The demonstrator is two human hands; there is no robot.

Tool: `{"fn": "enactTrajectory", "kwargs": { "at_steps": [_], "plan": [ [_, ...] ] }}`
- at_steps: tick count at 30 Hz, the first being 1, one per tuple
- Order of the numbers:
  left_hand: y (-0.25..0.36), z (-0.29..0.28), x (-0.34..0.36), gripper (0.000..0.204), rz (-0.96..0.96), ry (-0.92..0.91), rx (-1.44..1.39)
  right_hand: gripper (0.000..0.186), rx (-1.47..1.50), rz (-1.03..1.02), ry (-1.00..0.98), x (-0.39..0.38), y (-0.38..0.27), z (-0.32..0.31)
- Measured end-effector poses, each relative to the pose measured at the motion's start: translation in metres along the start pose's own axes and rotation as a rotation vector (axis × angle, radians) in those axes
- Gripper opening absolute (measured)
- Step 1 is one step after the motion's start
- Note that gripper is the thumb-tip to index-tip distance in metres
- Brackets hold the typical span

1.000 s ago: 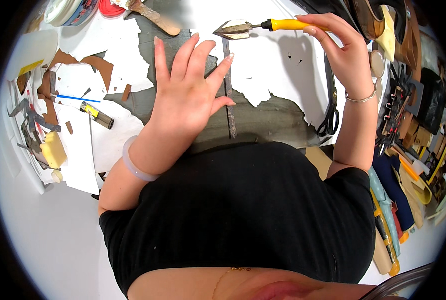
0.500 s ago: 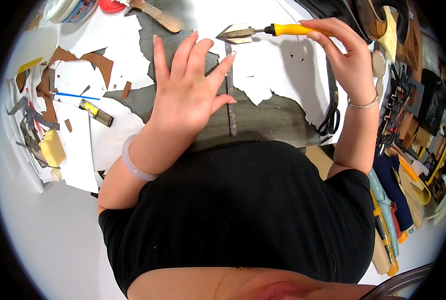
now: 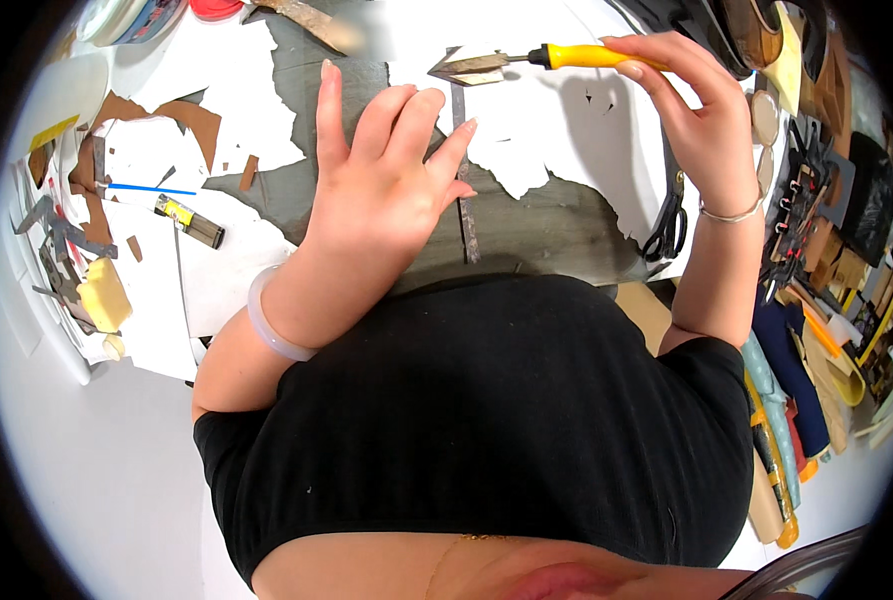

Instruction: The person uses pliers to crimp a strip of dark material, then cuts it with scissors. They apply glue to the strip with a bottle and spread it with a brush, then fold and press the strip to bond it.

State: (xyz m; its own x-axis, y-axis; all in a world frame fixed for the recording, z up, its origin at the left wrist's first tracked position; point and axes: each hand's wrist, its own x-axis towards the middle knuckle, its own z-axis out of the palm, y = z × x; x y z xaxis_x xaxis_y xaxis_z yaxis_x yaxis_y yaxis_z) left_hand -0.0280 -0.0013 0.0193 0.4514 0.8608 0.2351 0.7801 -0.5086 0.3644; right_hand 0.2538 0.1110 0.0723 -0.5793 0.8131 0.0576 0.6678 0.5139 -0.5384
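Table [image 3: 556,225] first: grey, scuffed and bare in front of the person, with a torn white sheet [image 3: 516,125] spread at right. Over it, the left hand [image 3: 376,200] is spread and grasps nothing, middle fingers partly bent; its index finger and thumb lie just beside the strip, though I cannot tell whether they touch it. The right hand [image 3: 706,120] pinches the tool [image 3: 578,56] near the butt of its yellow handle, holding it roughly level, with the pointed metal head aimed left. That head crosses above the dark strip [image 3: 469,225] near its far end; contact cannot be told.

For good control, a grip nearer the collar would probably steady the point, and an even, light touch should suit so narrow a strip. The left fingertips are best kept clear of the head, and the scissors [image 3: 666,230], close by at right, out of the forearm's path.
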Motion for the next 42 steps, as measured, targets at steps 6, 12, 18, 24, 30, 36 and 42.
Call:
{"fn": "enactTrajectory", "kwargs": {
  "at_steps": [6,12,18,24,30,36,42],
  "plan": [
    [0.004,0.001,-0.007,0.047,0.049,0.014,0.039,0.020,-0.088,0.018,-0.036,-0.002,-0.009,-0.003],
    [0.012,0.003,-0.017,0.044,0.031,-0.055,0.044,0.019,-0.018,-0.019,-0.009,-0.007,-0.011,0.004],
    [0.019,0.007,-0.027,0.043,-0.005,-0.043,0.094,0.021,-0.043,-0.043,0.121,-0.006,-0.001,0.013],
    [0.029,0.011,-0.043,0.039,-0.054,0.078,0.107,0.017,0.050,0.133,0.199,0.001,-0.034,0.008],
    [0.056,0.008,-0.084,0.043,-0.010,0.050,0.040,0.019,0.185,0.156,0.241,-0.021,-0.025,-0.001],
    [0.064,0.024,-0.063,0.041,-0.116,0.096,0.220,0.022,0.268,0.105,0.246,-0.029,-0.013,0.000],
    [0.052,0.018,-0.046,0.037,-0.073,0.166,0.246,0.022,0.286,-0.012,0.216,-0.033,0.020,0.010]
  ]
}}
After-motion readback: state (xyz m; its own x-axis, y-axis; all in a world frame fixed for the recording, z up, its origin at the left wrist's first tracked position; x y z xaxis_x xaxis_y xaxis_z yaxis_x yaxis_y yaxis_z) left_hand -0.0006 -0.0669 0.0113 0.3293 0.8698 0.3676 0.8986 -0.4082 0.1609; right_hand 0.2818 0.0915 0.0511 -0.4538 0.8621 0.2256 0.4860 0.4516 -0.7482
